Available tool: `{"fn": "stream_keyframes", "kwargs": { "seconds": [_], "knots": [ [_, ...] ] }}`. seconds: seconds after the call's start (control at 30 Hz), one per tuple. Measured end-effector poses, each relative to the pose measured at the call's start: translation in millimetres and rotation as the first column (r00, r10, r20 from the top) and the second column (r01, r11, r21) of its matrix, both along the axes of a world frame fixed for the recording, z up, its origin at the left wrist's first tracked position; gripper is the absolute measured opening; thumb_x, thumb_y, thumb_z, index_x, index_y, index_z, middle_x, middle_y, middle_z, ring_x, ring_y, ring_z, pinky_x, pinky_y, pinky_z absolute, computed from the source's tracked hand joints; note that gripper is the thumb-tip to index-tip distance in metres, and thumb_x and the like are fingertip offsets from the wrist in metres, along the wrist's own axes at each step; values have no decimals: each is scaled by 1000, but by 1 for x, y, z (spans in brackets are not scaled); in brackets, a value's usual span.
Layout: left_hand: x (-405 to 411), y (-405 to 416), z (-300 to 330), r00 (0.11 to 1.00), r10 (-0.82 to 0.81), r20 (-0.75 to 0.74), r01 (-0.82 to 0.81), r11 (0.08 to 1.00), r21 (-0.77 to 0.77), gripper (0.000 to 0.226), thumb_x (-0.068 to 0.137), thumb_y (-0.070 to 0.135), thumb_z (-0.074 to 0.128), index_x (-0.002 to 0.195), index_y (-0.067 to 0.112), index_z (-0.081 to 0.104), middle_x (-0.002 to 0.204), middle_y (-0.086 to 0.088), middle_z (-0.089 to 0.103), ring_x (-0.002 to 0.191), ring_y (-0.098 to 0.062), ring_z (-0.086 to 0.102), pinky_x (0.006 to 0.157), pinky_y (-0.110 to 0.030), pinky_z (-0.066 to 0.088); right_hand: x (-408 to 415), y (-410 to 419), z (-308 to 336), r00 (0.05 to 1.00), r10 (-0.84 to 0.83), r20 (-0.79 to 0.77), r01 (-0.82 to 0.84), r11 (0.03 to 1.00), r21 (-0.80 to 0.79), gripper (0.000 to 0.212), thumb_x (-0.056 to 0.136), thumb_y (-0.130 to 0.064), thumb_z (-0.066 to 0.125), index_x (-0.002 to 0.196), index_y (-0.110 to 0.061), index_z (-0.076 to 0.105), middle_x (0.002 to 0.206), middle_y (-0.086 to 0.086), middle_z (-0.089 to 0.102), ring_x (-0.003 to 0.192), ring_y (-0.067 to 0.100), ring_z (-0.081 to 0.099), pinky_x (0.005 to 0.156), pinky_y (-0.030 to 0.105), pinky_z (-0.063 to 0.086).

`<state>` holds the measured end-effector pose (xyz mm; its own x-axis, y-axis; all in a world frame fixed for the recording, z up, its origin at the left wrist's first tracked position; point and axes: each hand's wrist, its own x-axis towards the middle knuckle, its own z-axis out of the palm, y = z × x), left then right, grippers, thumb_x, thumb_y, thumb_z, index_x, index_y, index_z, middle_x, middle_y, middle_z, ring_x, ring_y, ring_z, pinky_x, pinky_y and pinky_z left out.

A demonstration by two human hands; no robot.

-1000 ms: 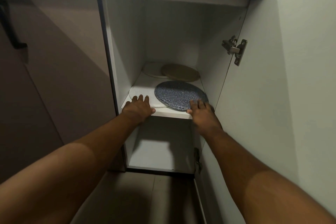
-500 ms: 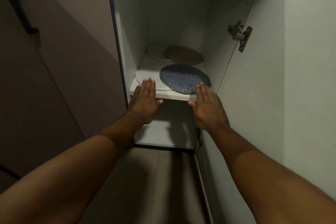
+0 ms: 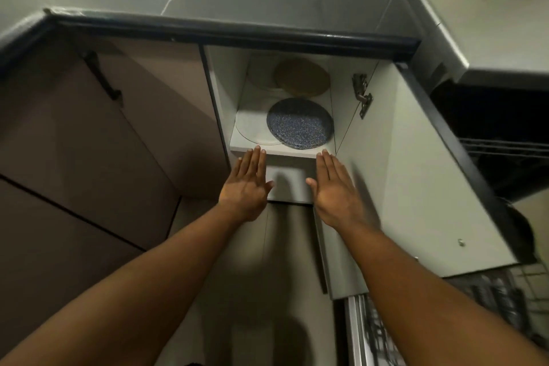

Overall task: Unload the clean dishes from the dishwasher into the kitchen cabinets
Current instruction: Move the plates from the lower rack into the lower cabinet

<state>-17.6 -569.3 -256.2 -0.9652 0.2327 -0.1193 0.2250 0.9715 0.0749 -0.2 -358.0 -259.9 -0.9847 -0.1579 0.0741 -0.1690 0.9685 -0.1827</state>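
Note:
A speckled blue plate (image 3: 300, 123) lies on the white shelf (image 3: 276, 152) of the open lower cabinet, partly over a white plate (image 3: 252, 131). Behind them sit a tan plate (image 3: 301, 76) and another white plate (image 3: 261, 74). My left hand (image 3: 246, 184) and my right hand (image 3: 335, 187) hover flat just in front of the shelf edge, fingers straight, palms down, both holding nothing and touching no plate.
The white cabinet door (image 3: 416, 175) stands open on the right. Beyond it the dishwasher (image 3: 499, 140) is open, its wire rack (image 3: 490, 300) pulled out at lower right. Brown cabinet fronts with a black handle (image 3: 102, 77) fill the left. A dark-edged countertop (image 3: 231, 30) overhangs.
Both hands have drawn back from the shelf edge and off the blue plate. The camera has pulled back and risen, bringing the countertop and dishwasher into view.

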Motion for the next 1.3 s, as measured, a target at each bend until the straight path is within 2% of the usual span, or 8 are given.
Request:
{"fn": "stream_keyframes", "kwargs": {
  "seconds": [0.1,0.17,0.37,0.53,0.63,0.7,0.9,1.3],
  "knots": [
    [28,4,45,999,-11,44,11,1000,6,69,105,44,17,153,7,-16,162,-9,-19,149,-21,-19,121,-37,-8,26,-1,38,998,-9,61,10,1000,-7,74,97,-49,13,151,0,28,158,17,28,147,30,25,121,44,21],
    [50,9,90,997,-22,76,21,1000,18,68,105,44,15,153,6,-14,162,-10,-18,149,-22,-18,123,-38,-6,46,0,76,997,-12,81,16,999,-49,72,98,-48,18,150,1,31,156,18,32,145,31,30,119,45,24],
    [107,24,169,988,-22,155,19,1000,22,68,105,45,13,153,7,-14,162,-10,-19,149,-22,-19,123,-39,-5,107,4,158,985,-22,173,37,996,-83,74,97,-52,13,154,-5,19,162,13,19,150,26,16,123,38,10],
    [168,43,237,975,-33,219,29,999,17,69,105,45,17,154,5,-12,163,-11,-15,150,-23,-15,123,-38,-5,171,19,224,977,-54,208,81,989,-122,79,94,-56,5,155,-6,16,163,11,16,151,24,13,123,36,7],
    [200,52,264,970,-23,243,18,1000,23,71,105,46,19,154,5,-10,163,-11,-13,151,-23,-14,123,-38,-5,203,28,251,969,-89,232,119,986,-116,71,101,-52,17,155,-6,13,163,11,13,151,23,10,124,36,7],
    [221,56,275,968,-13,252,4,999,35,71,104,46,20,154,4,-9,163,-12,-12,151,-23,-13,123,-38,-5,225,32,260,966,-121,230,151,981,-119,67,103,-46,24,156,-7,11,164,10,11,151,23,8,124,35,5],
    [271,70,280,945,-84,316,57,994,94,68,105,45,16,154,6,-12,163,-10,-16,150,-22,-17,123,-38,-6,280,37,274,928,-205,310,252,960,-119,66,104,-45,24,156,-10,4,165,7,3,152,20,0,122,31,-1],
    [328,129,263,858,-265,439,241,964,111,68,105,45,18,155,6,-7,164,-10,-8,151,-20,-11,123,-36,-3,359,94,263,834,-397,383,463,882,-94,64,105,-45,24,157,-13,4,165,4,2,152,21,3,121,34,7]
  ]
}}
